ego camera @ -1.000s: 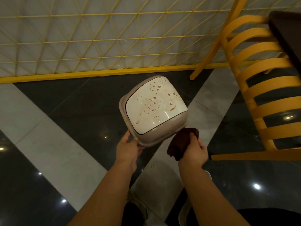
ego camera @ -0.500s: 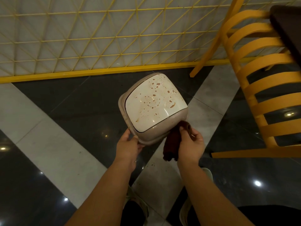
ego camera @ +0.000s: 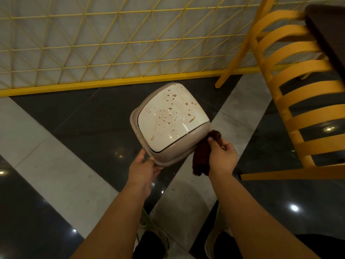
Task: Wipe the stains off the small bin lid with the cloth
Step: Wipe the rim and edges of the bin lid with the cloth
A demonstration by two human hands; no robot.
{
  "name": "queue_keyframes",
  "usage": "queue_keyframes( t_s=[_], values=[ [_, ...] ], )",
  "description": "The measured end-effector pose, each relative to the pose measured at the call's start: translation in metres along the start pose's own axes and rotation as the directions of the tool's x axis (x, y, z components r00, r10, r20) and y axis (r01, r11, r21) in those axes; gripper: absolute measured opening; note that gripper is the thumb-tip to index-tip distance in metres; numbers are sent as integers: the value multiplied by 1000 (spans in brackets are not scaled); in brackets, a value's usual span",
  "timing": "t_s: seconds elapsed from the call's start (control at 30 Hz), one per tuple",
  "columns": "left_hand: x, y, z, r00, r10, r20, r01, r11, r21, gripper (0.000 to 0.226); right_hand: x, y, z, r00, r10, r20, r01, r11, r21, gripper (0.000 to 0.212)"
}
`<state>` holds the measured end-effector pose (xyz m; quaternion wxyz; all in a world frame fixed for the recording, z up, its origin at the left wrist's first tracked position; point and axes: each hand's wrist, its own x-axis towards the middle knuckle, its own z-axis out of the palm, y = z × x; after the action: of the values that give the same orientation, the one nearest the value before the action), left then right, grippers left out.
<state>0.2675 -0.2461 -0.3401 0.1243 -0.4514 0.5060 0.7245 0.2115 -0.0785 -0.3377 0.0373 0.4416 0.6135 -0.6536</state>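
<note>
Now the left hand [ego camera: 142,168] grips the near corner of the beige plastic bin lid [ego camera: 170,124], held tilted above the tiled floor [ego camera: 56,165], brown stains [ego camera: 173,109] across its white panel. Right hand [ego camera: 222,156] pinches a dark brown cloth [ego camera: 202,157], touching the lid's right edge.

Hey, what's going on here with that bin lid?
A person is standing and holding a small bin lid up by its lower corner with the left hand. The right hand grips a dark cloth against the lid's side edge. The white top is covered in brown stains, so wiping hasn't reached it.
</note>
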Motion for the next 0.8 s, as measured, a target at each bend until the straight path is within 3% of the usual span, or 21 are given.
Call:
queue_keyframes(
  t_s=[0.1, 0.23, 0.37, 0.53, 0.63, 0.7, 0.8],
  values=[
    [0, 0, 2, 1000, 2, -6, -2, 1000, 1, 52, -13, 13, 8, 1000, 1, -14, -1, 1000, 26, 14],
    [2, -4, 2, 1000, 13, -1, -13, 1000, 6, 52, -59, 63, 20, 991, -22, 129, 30, 997, -67, 16],
    [5, -2, -3, 1000, 22, -1, -22, 999, 30, 50, -57, 56, 17, 978, -13, 206, 47, 986, -161, 11],
    [5, 1, -3, 1000, 12, 11, -12, 999, 36, 49, -4, 4, 5, 998, -36, 48, 41, 995, -92, 13],
    [4, 1, -1, 1000, 13, 4, -14, 1000, 25, 49, -5, 5, 12, 999, -52, -8, 52, 997, -53, 14],
    [3, 2, 0, 1000, 13, 0, -13, 1000, 24, 50, -26, 27, 15, 995, -85, 47, 88, 993, -76, 14],
    [7, 2, -2, 1000, 15, 8, -15, 999, 28, 51, -58, 61, 13, 963, -103, 248, 150, 973, -177, 15]
  ],
)
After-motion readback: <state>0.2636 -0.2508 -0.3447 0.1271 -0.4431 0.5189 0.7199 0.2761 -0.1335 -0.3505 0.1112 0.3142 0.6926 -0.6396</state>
